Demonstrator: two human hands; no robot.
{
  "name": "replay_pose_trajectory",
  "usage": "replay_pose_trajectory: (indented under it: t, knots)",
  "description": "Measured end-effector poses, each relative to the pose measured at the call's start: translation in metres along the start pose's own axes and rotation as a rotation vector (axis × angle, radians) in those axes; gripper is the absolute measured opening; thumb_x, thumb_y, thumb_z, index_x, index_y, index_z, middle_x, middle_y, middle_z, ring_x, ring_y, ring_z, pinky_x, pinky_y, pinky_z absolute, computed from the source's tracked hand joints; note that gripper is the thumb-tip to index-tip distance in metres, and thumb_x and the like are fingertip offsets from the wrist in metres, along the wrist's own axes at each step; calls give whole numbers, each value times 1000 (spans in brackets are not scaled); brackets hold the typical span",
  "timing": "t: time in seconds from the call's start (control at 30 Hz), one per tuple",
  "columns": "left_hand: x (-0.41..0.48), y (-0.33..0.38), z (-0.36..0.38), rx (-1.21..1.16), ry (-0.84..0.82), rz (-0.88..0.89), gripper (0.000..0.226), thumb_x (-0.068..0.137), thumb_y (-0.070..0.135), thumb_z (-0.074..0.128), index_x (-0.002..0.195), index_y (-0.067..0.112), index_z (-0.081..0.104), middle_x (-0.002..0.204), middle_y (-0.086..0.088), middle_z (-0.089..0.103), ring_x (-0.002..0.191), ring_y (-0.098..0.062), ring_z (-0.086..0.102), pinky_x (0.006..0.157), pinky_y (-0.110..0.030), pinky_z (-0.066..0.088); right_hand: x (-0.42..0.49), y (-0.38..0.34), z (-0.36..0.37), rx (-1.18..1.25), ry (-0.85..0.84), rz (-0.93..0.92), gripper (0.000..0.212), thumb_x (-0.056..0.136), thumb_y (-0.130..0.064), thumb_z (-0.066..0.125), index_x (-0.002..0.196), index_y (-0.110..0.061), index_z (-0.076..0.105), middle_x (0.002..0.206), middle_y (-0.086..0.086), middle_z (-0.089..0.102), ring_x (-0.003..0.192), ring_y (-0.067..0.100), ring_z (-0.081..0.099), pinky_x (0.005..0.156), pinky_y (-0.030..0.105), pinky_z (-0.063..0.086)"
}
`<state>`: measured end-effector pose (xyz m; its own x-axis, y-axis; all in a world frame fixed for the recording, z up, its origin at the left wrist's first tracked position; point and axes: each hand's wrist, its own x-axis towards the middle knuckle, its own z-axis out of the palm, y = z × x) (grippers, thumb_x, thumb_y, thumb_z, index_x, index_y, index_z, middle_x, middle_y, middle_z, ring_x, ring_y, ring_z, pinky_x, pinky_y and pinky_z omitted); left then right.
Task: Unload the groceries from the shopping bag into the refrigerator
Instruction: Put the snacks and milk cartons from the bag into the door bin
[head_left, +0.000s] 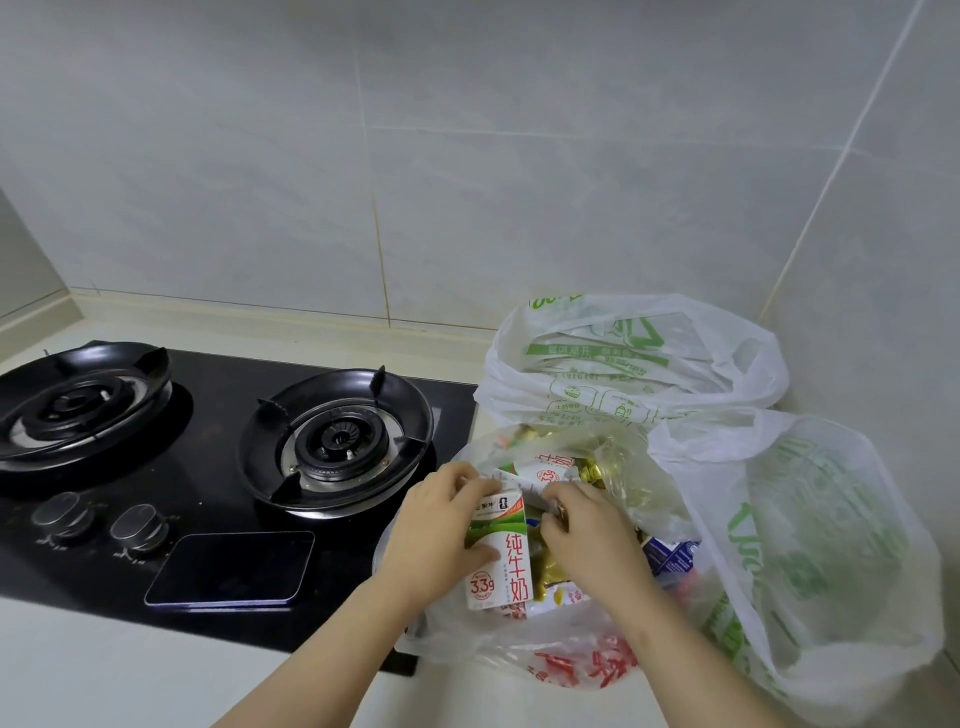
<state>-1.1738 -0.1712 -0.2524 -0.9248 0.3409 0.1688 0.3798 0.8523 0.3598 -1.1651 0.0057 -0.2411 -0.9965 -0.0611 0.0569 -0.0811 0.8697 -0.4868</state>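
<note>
A clear plastic shopping bag (566, 660) with red print sits on the counter at the front, holding several groceries. My left hand (434, 535) grips a white and green milk carton (501, 556) upright at the bag's mouth. My right hand (587, 530) reaches into the bag beside the carton, fingers curled on something small that I cannot identify. A second milk carton (550, 470) and gold-wrapped items (608, 467) lie deeper inside. The refrigerator is out of view.
Two white bags with green print stand behind (634, 358) and to the right (810, 545). A black two-burner gas hob (208, 467) lies to the left, with a phone (231, 567) on it. Tiled walls close the back and right.
</note>
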Motion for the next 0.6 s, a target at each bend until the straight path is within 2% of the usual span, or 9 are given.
replay_pose_trajectory:
  t: [0.1, 0.2, 0.3, 0.4, 0.47, 0.6]
  knots:
    - [3, -2, 1, -95, -31, -41, 64, 79, 34, 70, 136, 29, 39, 143, 8, 32, 126, -12, 40, 104, -25, 35, 15, -2, 0, -101, -31, -38, 36, 95, -23, 43, 130, -21, 48, 132, -6, 50, 121, 13, 44, 101, 28, 36]
    - [3, -4, 2, -182, -66, -75, 61, 81, 28, 70, 134, 28, 39, 134, 9, 42, 117, -9, 48, 97, -25, 43, 28, -2, 5, -194, -121, -51, 42, 95, -22, 40, 136, -20, 41, 141, -4, 43, 131, 15, 37, 107, 31, 30]
    - [1, -7, 4, -271, -53, -148, 61, 80, 27, 71, 132, 29, 39, 130, 7, 38, 110, -9, 51, 89, -22, 47, 36, 0, 9, -252, -174, -36, 45, 95, -22, 38, 140, -19, 35, 146, -2, 37, 134, 17, 31, 109, 32, 25]
    - [-2, -9, 6, -351, 21, -199, 54, 80, 29, 71, 126, 29, 43, 121, 12, 36, 101, 0, 48, 75, -9, 45, 43, 2, 12, -292, -177, -17, 46, 95, -22, 39, 141, -18, 33, 147, 0, 35, 135, 19, 28, 109, 33, 24]
    - [-4, -11, 7, -366, 76, -203, 49, 81, 32, 70, 123, 26, 46, 118, 13, 35, 102, 3, 47, 74, -9, 45, 47, 2, 15, -339, -176, -9, 46, 95, -24, 39, 140, -19, 34, 146, 1, 35, 134, 21, 28, 108, 34, 25]
    - [-4, -14, 11, -340, 161, -194, 47, 84, 30, 68, 125, 22, 48, 114, 13, 30, 99, -1, 49, 71, -7, 41, 50, 1, 22, -381, -185, 5, 45, 94, -27, 40, 137, -18, 35, 143, 3, 35, 133, 23, 27, 106, 34, 27]
